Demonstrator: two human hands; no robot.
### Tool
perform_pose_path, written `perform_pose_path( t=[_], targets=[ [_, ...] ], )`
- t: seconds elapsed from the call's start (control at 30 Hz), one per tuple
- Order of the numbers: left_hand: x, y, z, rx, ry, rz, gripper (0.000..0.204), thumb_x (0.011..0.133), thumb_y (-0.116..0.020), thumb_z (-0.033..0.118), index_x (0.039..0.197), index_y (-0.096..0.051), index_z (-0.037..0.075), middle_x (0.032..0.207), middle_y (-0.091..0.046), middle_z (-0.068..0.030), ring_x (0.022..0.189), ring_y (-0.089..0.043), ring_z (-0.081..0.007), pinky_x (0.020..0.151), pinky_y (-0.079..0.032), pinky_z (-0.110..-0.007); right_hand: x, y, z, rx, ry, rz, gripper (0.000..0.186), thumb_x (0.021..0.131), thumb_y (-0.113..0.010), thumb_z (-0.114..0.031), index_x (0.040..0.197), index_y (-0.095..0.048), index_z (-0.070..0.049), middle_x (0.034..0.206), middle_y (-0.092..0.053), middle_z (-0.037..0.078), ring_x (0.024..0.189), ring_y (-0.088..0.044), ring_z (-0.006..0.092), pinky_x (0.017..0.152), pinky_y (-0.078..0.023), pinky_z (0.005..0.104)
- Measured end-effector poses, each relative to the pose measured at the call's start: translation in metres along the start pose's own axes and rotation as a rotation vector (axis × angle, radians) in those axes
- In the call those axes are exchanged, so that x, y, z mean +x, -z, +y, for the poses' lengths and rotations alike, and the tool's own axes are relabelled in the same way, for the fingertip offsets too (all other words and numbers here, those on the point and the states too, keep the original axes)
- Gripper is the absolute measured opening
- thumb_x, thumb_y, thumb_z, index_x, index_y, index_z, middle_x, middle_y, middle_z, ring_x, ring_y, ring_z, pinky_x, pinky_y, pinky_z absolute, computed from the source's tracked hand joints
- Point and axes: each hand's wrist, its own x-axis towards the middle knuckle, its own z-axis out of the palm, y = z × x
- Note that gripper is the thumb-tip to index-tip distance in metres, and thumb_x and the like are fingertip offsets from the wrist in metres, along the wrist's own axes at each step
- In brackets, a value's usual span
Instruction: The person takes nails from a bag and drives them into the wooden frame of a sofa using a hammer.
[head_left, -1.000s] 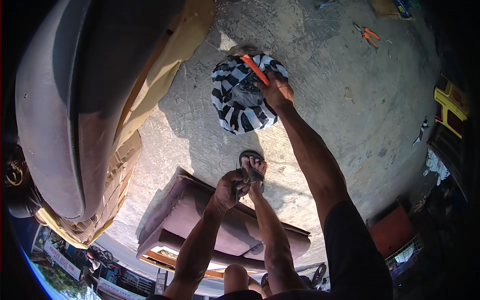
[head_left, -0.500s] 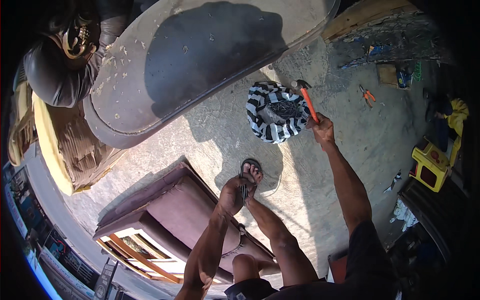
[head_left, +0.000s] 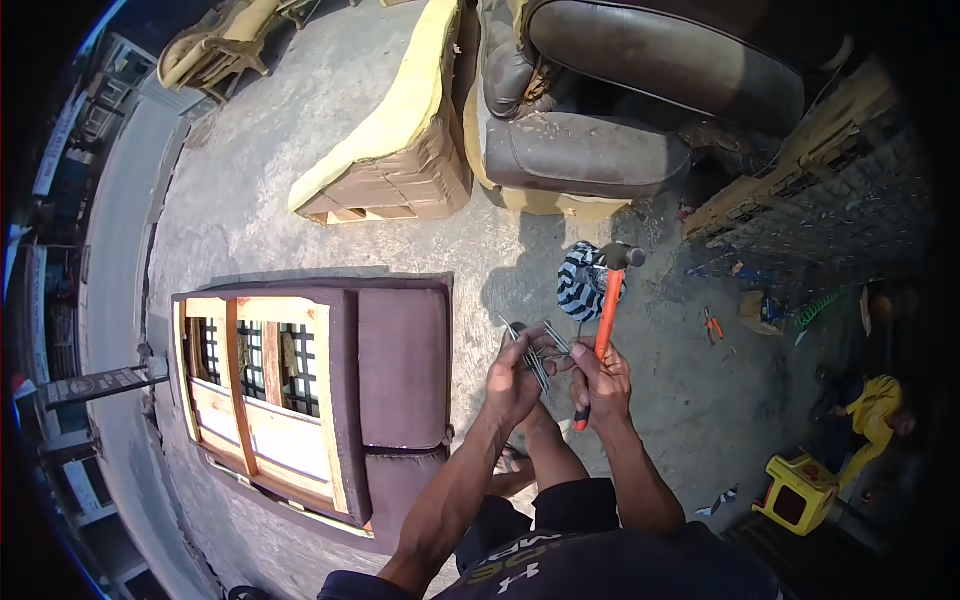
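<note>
My left hand [head_left: 512,382] is closed on a bunch of long thin nails [head_left: 535,362], with their points sticking out past its fingers. My right hand [head_left: 600,385] grips a hammer by its orange handle [head_left: 612,302], the dark head upright above it. A few nails also stand at my right fingertips, close beside my left hand. Behind the hammer, a black-and-white striped bundle [head_left: 577,282] lies on the concrete floor [head_left: 222,227]; its inside is partly hidden by the hammer.
At left lies a purple sofa [head_left: 400,367] with wooden frame exposed. Stripped foam furniture [head_left: 385,170] and a brown leather sofa [head_left: 582,152] sit ahead. Orange pliers [head_left: 713,325] lie at right, near a person in yellow [head_left: 878,420] and a yellow stool [head_left: 798,490].
My right hand has moved from over the striped bundle back toward my left hand with the hammer. My head view has swung up, showing more furniture and street.
</note>
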Motion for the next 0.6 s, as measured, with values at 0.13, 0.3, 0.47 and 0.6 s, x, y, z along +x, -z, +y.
perform_pose_path(
  t=[0.13,0.3,0.47,0.6],
  targets=[
    [-0.158,-0.019,0.026,-0.104,-0.261,0.224,0.038,0.102,-0.04,0.025,0.129,-0.05,0.0,0.101,-0.063,-0.0115,0.095,-0.061,-0.021,0.081,-0.05,-0.035,-0.124,-0.07,0.014,-0.382,-0.079,-0.171,0.018,0.095,-0.063,-0.017,0.102,-0.058,-0.001,0.068,-0.064,0.005,0.037,-0.042,0.0037,0.034,-0.034,0.021],
    [-0.285,0.034,0.008,-0.434,-0.447,0.343,0.025,0.095,-0.042,0.026,0.094,-0.058,0.006,0.078,-0.059,-0.0055,0.07,-0.06,-0.0199,0.058,-0.048,-0.031,-0.232,-0.094,0.064,-0.755,0.145,-0.607,0.017,0.093,-0.064,-0.015,0.103,-0.062,-0.001,0.065,-0.063,0.003,0.042,-0.043,0.0036,0.04,-0.035,0.0222],
    [-0.396,0.089,-0.007,-0.667,-0.779,0.211,0.02,0.088,-0.049,0.023,0.088,-0.059,0.006,0.079,-0.061,-0.0079,0.075,-0.06,-0.0216,0.072,-0.051,-0.037,-0.342,-0.144,0.091,-1.065,0.28,-0.998,0.021,0.086,-0.071,-0.02,0.098,-0.067,-0.004,0.066,-0.064,0.01,0.062,-0.063,0.0191,0.06,-0.05,0.0325],
    [-0.47,0.103,-0.015,-0.892,-0.949,0.164,0.021,0.087,-0.048,0.021,0.09,-0.059,0.004,0.082,-0.062,-0.0107,0.079,-0.06,-0.0244,0.079,-0.051,-0.038,-0.396,-0.175,0.117,-1.026,0.436,-1.293,0.021,0.082,-0.074,-0.02,0.094,-0.067,-0.004,0.075,-0.064,0.018,0.068,-0.066,0.0341,0.061,-0.051,0.0386]
  ],
)
